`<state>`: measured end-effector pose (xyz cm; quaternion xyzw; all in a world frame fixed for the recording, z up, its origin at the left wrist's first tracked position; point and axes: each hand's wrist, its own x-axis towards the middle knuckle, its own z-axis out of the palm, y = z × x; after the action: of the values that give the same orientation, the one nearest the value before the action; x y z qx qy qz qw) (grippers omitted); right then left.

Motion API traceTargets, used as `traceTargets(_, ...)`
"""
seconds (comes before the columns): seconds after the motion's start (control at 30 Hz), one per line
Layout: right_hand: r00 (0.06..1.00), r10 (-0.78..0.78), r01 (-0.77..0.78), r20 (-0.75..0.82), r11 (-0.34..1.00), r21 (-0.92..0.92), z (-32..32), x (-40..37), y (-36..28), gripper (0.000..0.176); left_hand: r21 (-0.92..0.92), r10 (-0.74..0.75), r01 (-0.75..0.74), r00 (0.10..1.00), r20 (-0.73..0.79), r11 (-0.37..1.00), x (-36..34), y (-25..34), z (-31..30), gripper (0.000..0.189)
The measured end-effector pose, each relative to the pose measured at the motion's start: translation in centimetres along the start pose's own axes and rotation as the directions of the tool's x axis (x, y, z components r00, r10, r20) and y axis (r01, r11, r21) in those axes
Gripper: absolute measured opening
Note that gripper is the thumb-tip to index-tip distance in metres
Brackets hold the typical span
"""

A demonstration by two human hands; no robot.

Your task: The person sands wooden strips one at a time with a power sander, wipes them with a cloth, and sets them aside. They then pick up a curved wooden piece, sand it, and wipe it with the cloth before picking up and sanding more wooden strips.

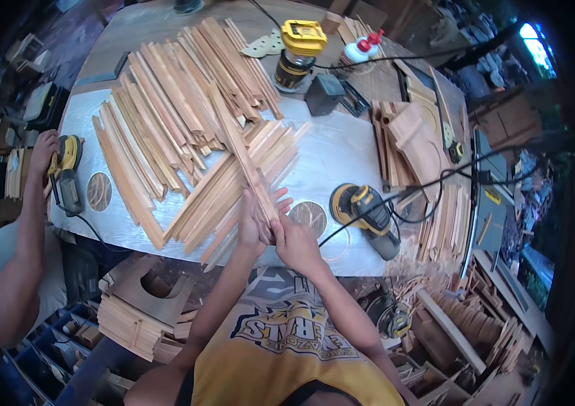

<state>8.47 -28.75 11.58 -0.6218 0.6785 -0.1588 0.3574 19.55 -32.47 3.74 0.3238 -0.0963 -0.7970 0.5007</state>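
Note:
A long wooden strip (241, 150) slants up and away from my body, over piles of similar strips. My right hand (297, 245) is closed on its near end, thumb on top. Under the strip, my left hand (254, 220) cradles it close to the right hand, with fingertips showing past its right side. Below the held piece lies a crosswise stack of strips (196, 213). Behind and to the left, more strips (162, 88) cover the table. An orbital sander (365, 216) rests on the table to the right of my right hand.
A co-worker's hand (47, 145) grips another sander (67, 166) at the table's left edge. Toward the back stand a yellow-topped cordless tool (297, 54) and glue bottles (356, 53). A black cable (436, 177) crosses the right side. Wood panels (412, 132) are piled there.

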Motion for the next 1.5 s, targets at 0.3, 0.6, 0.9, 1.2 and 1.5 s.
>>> traceTargets(0.3,0.988,-0.141,0.145,0.054,0.987,-0.070,-0.3,-3.6,1.1,0.034,-0.278,0.021,0.024,0.987,0.158,0.960,-2.8,-0.5,-1.0,0.076)
traceTargets(0.6,0.955,-0.205,0.280,0.215,0.864,-0.419,0.2,-6.7,2.1,0.035,-0.110,-0.054,0.062,0.996,0.076,0.992,-5.0,-4.3,-1.8,0.069)
traceTargets(0.9,0.764,-0.291,0.489,0.576,0.843,-0.223,-8.1,-7.6,6.9,0.046,0.209,0.126,-0.076,0.963,-0.238,0.975,-9.8,-6.3,4.8,0.047)
traceTargets(1.2,0.633,-0.736,0.176,0.240,0.439,0.881,-7.8,-5.8,13.6,0.057,0.751,0.109,-0.160,0.987,0.117,0.640,-17.9,-12.1,10.2,0.021)
traceTargets(1.5,0.532,-0.725,-0.223,0.438,0.379,0.898,-7.9,-9.6,15.4,0.018,-0.292,0.205,-0.238,0.969,-0.142,0.926,-22.9,-18.8,11.8,0.068)
